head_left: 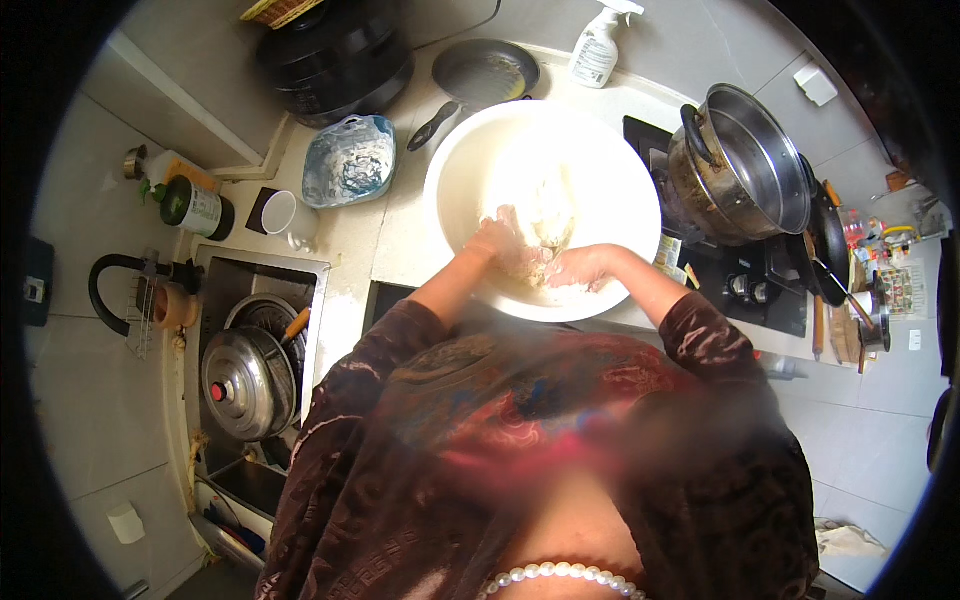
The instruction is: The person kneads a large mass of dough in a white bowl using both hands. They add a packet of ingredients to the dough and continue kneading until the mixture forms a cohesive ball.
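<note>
1. The left hand (497,240) is inside the large white mixing bowl (470,150), fingers curled down into the pale dough (545,225) at the bowl's near side; its grip is closed on the dough, which covers part of the fingers.
2. The right hand (580,268) lies just beside it, also in the bowl, pressed against the dough from the person's right. Its fingers are coated in flour, and whether that grip is clamped or only pressing I cannot tell.
3. The dough sits between and slightly beyond the two hands, toward the middle of the bowl (a streak of it runs up the floured inner wall).
4. The bowl stands on the light desk (390,240) directly in front of the person, its near rim touching the forearms.
5. Left of the bowl, on the desk, lies an open plastic bag of flour (348,160), and near it a white cup (280,212).
6. Behind the bowl are a small black frying pan (485,70) and a white spray bottle (598,45).
7. To the right, a steel stockpot (745,165) stands on a black hob (745,290).
8. At the far left, a sink (215,275) holds a metal pot lid (245,382) with a red knob.
</note>
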Demonstrator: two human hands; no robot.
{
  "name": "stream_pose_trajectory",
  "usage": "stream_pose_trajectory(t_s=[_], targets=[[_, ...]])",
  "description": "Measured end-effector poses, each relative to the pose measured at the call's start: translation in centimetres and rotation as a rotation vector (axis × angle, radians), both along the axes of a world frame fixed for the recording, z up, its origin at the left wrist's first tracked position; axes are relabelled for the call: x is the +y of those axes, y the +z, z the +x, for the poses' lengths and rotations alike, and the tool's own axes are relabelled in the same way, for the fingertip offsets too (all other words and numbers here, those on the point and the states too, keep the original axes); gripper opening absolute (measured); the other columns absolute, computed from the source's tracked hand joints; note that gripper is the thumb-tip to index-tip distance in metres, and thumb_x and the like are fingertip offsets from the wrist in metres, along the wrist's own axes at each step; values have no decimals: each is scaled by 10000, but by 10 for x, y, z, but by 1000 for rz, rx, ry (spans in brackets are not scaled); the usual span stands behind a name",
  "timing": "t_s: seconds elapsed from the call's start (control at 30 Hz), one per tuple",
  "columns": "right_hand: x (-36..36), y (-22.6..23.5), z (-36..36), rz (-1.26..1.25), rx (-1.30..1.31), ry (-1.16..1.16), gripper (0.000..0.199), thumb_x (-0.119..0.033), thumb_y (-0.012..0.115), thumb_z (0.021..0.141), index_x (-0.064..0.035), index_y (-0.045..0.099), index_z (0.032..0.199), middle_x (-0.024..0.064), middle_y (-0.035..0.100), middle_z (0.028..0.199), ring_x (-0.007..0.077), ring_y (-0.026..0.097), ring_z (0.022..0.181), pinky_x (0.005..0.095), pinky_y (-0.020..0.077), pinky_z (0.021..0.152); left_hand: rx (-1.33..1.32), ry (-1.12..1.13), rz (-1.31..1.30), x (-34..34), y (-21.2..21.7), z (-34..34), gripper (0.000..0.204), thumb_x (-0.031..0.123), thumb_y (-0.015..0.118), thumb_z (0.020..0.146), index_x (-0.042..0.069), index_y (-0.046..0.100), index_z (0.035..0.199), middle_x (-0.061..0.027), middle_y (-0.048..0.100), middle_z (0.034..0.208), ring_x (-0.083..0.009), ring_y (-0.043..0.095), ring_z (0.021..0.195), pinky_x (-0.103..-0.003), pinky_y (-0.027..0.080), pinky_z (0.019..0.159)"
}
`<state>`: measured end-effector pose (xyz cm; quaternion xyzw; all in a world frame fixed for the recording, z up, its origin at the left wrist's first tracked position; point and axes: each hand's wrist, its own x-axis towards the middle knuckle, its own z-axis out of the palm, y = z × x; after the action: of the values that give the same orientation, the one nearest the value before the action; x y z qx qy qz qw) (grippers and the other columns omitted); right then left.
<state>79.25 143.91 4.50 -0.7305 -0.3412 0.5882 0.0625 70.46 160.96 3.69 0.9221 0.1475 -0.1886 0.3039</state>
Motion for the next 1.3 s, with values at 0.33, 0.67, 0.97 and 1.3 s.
stream_pose_trajectory(t_s=[0.33, 0.67, 0.97, 1.3], targets=[[38, 10, 37, 549, -779, -213, 312, -278, 510, 900, -4, 599, 1020, 132, 635, 819, 200, 627, 675, 344, 512, 589, -273, 206, -79, 9, 13, 11, 495, 391, 673, 775, 7, 569, 1070, -184, 625, 914, -302, 614, 872, -357, 480, 787], [13, -11, 48, 475, 295, -1091, 56, -80, 620, 750, -87, 565, 744, 12, 480, 551, 120, 417, 382, 294, 326, 337, -226, 132, -18, -17, 30, 19, 216, 161, 548, 755, 90, 663, 924, -151, 663, 913, -324, 619, 822, -367, 488, 745], [56, -36, 43, 293, 170, -1173, 107, -10, 574, 698, -22, 521, 606, 63, 460, 523, 182, 417, 395, 332, 309, 346, 165, -20, 64, -15, 46, 47, 317, 223, 577, 764, 77, 665, 1030, -155, 664, 985, -281, 640, 926, -370, 511, 789], [76, -46, 49, 107, -202, -992, 120, -10, 469, 748, 37, 570, 702, 153, 536, 602, 237, 497, 450, 378, 352, 378, 261, -83, 105, -5, 14, 77, 316, 287, 610, 754, 52, 684, 952, -152, 669, 974, -294, 643, 913, -385, 511, 782]])
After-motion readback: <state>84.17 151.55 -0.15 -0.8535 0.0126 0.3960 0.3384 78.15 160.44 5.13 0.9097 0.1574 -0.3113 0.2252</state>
